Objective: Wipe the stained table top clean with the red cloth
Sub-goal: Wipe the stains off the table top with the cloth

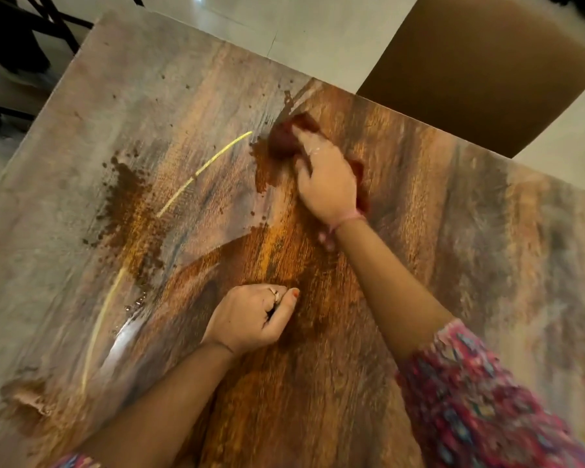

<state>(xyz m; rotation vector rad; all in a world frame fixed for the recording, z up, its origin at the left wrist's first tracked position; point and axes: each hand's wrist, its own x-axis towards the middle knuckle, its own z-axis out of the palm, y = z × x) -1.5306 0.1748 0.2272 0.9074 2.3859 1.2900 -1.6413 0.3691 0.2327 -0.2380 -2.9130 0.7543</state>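
A wood-grain table top point(419, 265) fills the view. My right hand point(325, 179) presses the bunched red cloth point(284, 140) onto it near the far edge, fingers curled over the cloth. A wet brown smear point(262, 170) lies just left of the cloth. A patch of brown powder stain point(129, 204) and a curved yellow streak point(196, 173) mark the left half. My left hand point(254, 319) rests on the table nearer me as a loose fist, holding nothing.
A brown chair seat point(487, 72) stands beyond the table's far right edge. Dark furniture legs point(24, 32) stand on the pale tiled floor at the top left. A chipped spot point(27, 400) shows at the table's near left edge.
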